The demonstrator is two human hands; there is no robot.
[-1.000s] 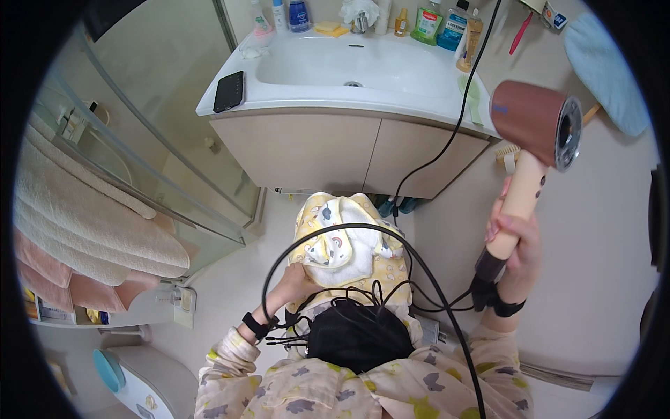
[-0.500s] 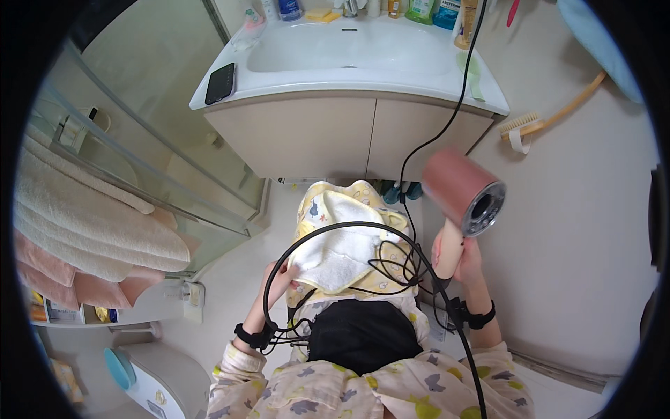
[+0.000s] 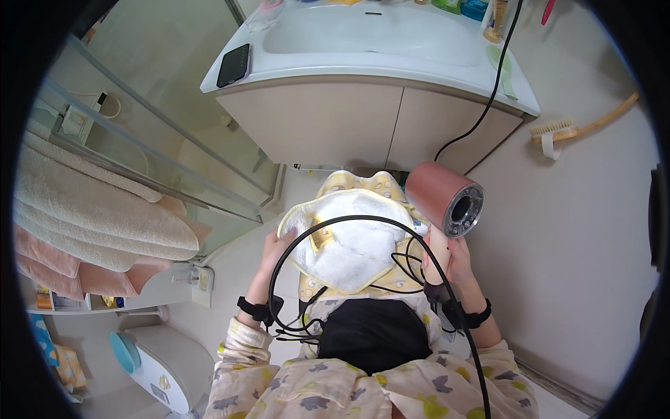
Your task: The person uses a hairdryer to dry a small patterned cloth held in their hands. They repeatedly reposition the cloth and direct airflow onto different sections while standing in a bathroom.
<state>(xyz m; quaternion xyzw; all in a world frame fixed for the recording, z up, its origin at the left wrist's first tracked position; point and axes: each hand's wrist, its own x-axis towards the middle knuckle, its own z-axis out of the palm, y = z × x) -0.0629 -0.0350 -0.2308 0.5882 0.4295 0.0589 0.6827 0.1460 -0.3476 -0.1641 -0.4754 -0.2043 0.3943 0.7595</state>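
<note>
Pale towels (image 3: 105,209) hang at far left, beside glass shower
Dark phone (image 3: 234,65) on left corner of white sink (image 3: 279,64)
Left hand (image 3: 277,246) nearly closed, pinching left edge of white cloth (image 3: 349,258), fingertips partly hidden
Cloth, yellow-trimmed, spread over lap, black cable (image 3: 363,218) arching across view above it
Black pouch (image 3: 373,335) at waist
Hair dryer (image 3: 436,195) just right of cloth, pink barrel uppermost; right hand (image 3: 458,260) wrapped round its handle
Wooden brush (image 3: 593,126) at far right by wall

This is a bathroom — washbasin (image 3: 314,36), glass shower (image 3: 174,105) (towels (image 3: 105,209) alongside).
</note>
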